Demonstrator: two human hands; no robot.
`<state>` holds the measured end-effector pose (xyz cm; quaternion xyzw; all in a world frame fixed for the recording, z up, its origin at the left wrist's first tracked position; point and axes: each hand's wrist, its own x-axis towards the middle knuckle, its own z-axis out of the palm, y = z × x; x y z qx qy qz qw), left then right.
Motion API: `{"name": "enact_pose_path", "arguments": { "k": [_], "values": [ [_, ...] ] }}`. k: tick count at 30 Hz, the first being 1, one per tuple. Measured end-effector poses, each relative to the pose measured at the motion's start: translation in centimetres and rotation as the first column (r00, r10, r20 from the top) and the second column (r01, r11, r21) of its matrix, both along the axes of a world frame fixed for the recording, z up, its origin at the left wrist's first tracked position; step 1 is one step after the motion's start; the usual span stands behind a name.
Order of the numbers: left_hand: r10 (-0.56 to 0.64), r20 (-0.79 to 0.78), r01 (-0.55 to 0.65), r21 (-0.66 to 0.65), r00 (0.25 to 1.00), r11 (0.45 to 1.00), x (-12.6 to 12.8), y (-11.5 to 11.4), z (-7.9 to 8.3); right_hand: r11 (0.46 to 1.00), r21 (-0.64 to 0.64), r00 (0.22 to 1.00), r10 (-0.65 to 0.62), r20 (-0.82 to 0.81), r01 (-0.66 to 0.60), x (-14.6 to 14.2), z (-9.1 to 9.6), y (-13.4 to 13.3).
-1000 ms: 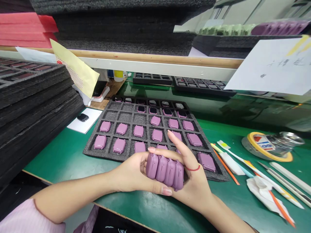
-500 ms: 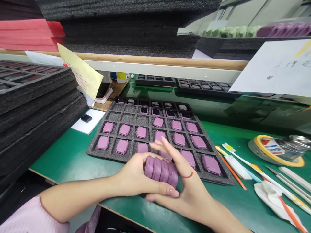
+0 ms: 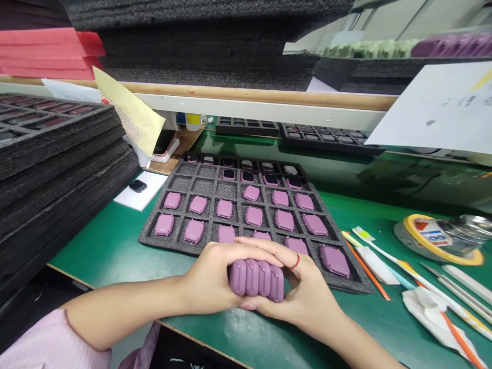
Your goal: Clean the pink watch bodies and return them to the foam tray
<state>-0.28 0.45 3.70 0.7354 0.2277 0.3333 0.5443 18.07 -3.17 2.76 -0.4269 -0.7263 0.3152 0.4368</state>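
Note:
Between my two hands is a row of several purple watch cases [image 3: 257, 278], pressed side by side. My left hand [image 3: 213, 274] wraps round the row from the left. From the other side my right hand [image 3: 303, 284] closes on it, fingers over the top and thumb underneath; a red ring is on one finger. Just beyond lies a black foam tray [image 3: 200, 187] with purple cases [image 3: 284, 220] in many compartments. Farther back in that tray are pieces with dark screens [image 3: 270, 180]. Some compartments at its left hold nothing.
Stacked foam trays [image 3: 77, 148] rise at the left, by a dark watch case [image 3: 138, 185] on white paper. At right lie a tape roll [image 3: 423, 238], toothbrushes [image 3: 388, 253], tweezers [image 3: 457, 287] and crumpled tissue [image 3: 426, 312]. A shelf edge [image 3: 246, 100] crosses above the bench.
My right hand's raised fingers have come down over the row of cases and its thumb has closed beneath. The row now faces me more squarely.

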Motion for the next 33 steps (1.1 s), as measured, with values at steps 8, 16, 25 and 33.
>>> {"name": "enact_pose_path", "arguments": {
  "k": [8,16,25,33],
  "values": [
    [-0.026,0.117,0.021,0.045,0.993,0.999,0.3,0.5,-0.5,1.000,0.024,1.000,0.003,-0.001,-0.003,0.0,0.1,0.2],
    [-0.007,0.117,0.001,0.048,0.993,0.999,0.3,0.3,-0.5,0.999,0.035,0.999,0.023,-0.035,-0.021,0.0,0.1,-0.2],
    [-0.041,0.134,0.010,0.226,0.990,0.974,0.3,0.2,-0.5,0.978,-0.127,0.974,0.143,-0.178,-0.167,0.0,0.7,-0.3],
    [0.040,0.030,-0.045,0.181,0.999,0.982,0.4,0.0,-0.6,0.960,-0.250,0.934,0.029,-0.356,-0.125,-0.9,0.2,-0.4]
  ]
}}
